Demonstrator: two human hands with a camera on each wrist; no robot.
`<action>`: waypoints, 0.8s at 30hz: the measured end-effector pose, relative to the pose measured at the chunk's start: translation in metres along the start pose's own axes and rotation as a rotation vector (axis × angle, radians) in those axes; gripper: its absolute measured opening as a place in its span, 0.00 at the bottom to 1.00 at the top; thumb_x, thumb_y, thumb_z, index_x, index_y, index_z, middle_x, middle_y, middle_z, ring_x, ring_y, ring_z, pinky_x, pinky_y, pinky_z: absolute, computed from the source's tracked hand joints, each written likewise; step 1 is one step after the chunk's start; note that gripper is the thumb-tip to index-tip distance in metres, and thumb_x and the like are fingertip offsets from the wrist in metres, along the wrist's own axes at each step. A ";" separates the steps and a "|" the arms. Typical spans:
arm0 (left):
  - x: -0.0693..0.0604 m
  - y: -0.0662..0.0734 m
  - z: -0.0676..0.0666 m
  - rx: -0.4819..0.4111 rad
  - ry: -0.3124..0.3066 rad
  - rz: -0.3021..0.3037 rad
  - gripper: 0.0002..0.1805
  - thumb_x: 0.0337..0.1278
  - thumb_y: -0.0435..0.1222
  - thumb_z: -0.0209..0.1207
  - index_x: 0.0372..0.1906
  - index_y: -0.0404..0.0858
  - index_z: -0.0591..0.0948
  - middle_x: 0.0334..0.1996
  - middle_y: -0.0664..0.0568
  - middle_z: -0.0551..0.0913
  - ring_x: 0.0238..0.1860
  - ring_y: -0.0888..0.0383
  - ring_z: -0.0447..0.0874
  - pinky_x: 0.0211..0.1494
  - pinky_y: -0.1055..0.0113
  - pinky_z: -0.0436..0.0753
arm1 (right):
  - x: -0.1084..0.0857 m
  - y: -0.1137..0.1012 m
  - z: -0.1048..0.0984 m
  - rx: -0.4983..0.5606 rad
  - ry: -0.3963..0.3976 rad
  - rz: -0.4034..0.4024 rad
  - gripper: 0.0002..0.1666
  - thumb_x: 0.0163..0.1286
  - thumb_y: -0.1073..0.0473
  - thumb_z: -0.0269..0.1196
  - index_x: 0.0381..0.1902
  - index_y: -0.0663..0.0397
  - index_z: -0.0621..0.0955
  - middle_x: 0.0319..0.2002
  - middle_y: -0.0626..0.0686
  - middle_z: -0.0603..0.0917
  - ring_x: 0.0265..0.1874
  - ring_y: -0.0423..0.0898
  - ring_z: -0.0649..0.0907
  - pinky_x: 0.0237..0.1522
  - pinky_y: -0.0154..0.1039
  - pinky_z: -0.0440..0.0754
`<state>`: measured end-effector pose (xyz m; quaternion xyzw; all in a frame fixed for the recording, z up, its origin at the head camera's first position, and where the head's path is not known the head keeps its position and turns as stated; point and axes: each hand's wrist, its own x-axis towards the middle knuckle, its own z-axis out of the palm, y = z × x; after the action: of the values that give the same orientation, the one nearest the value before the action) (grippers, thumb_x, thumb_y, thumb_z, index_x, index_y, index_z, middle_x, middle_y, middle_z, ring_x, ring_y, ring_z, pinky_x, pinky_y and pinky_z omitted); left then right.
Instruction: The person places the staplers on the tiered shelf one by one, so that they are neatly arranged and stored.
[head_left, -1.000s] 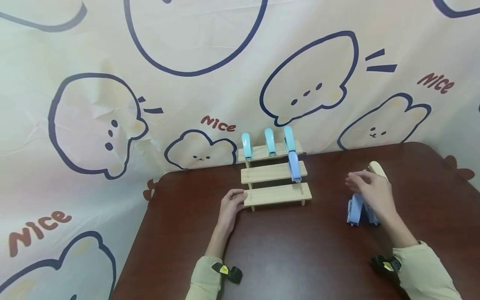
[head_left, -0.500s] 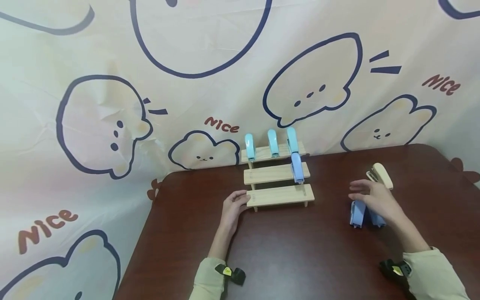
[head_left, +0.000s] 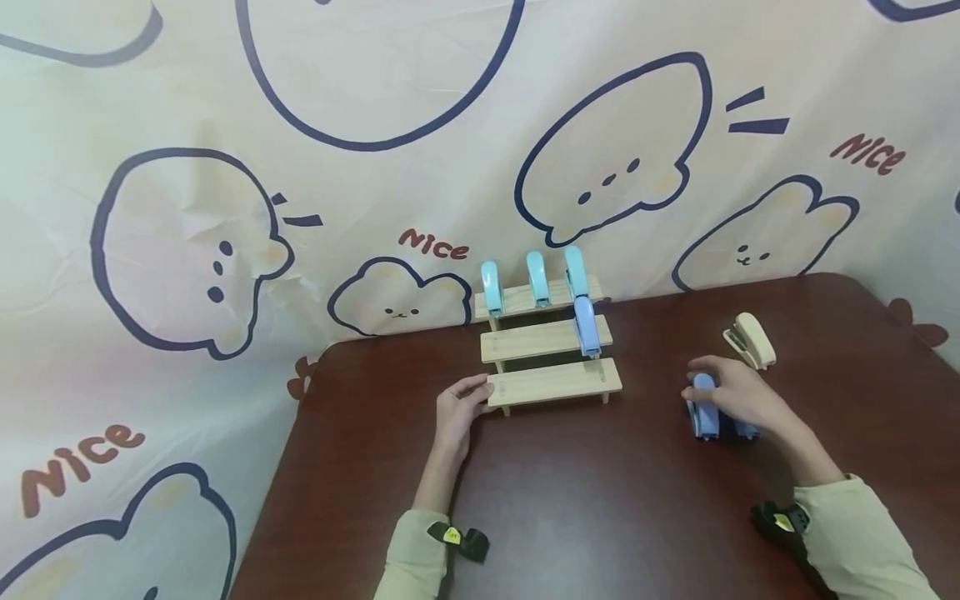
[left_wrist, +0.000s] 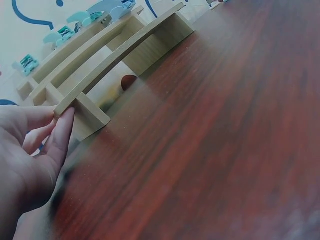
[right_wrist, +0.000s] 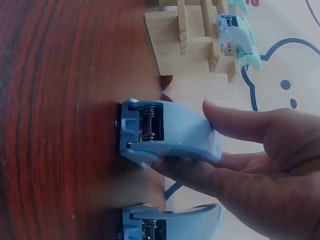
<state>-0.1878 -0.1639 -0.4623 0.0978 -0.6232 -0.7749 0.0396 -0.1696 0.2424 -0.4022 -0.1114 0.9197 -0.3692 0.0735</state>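
A three-tier wooden rack (head_left: 555, 382) stands on the table; my left hand (head_left: 459, 417) pinches the left end of its lowest shelf (left_wrist: 120, 55) between thumb and fingers. Three turquoise staplers (head_left: 538, 279) stand on the top shelf, and a blue stapler (head_left: 587, 327) is at the right end of the middle shelf. On the right, my right hand (head_left: 738, 392) has its thumb and fingers round another blue stapler (right_wrist: 180, 131), which stands on the table. Beside that one is a second blue stapler (right_wrist: 192, 222), partly under the hand in the head view.
A cream stapler (head_left: 752, 341) lies on the table just behind my right hand. The dark brown table (head_left: 570, 500) meets a pale cloth (head_left: 420, 192) with cartoon drawings at its back edge.
My right hand has come down from near the cream stapler onto the left one of the two blue staplers and taken hold of it. The left hand stays on the rack.
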 end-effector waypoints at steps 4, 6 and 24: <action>0.000 0.000 -0.001 -0.006 0.003 -0.005 0.15 0.60 0.23 0.67 0.51 0.21 0.84 0.36 0.48 0.88 0.29 0.62 0.85 0.31 0.73 0.85 | 0.003 0.000 -0.002 -0.032 -0.023 0.005 0.34 0.70 0.57 0.70 0.62 0.78 0.74 0.53 0.72 0.82 0.47 0.63 0.81 0.46 0.58 0.81; -0.002 0.001 -0.002 -0.003 0.008 -0.011 0.15 0.60 0.24 0.68 0.51 0.21 0.84 0.36 0.48 0.88 0.28 0.62 0.85 0.31 0.73 0.85 | 0.003 0.000 -0.002 -0.034 -0.053 0.008 0.35 0.68 0.57 0.71 0.63 0.76 0.74 0.53 0.71 0.82 0.44 0.60 0.81 0.42 0.52 0.81; -0.001 0.003 -0.004 -0.010 0.014 -0.031 0.17 0.60 0.24 0.68 0.52 0.20 0.84 0.41 0.46 0.89 0.29 0.63 0.86 0.32 0.73 0.85 | 0.000 -0.003 -0.004 -0.084 -0.008 0.007 0.31 0.63 0.58 0.73 0.53 0.80 0.79 0.45 0.71 0.85 0.42 0.61 0.84 0.42 0.59 0.83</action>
<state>-0.1857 -0.1682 -0.4606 0.1127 -0.6176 -0.7777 0.0323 -0.1698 0.2434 -0.3970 -0.1126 0.9345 -0.3295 0.0737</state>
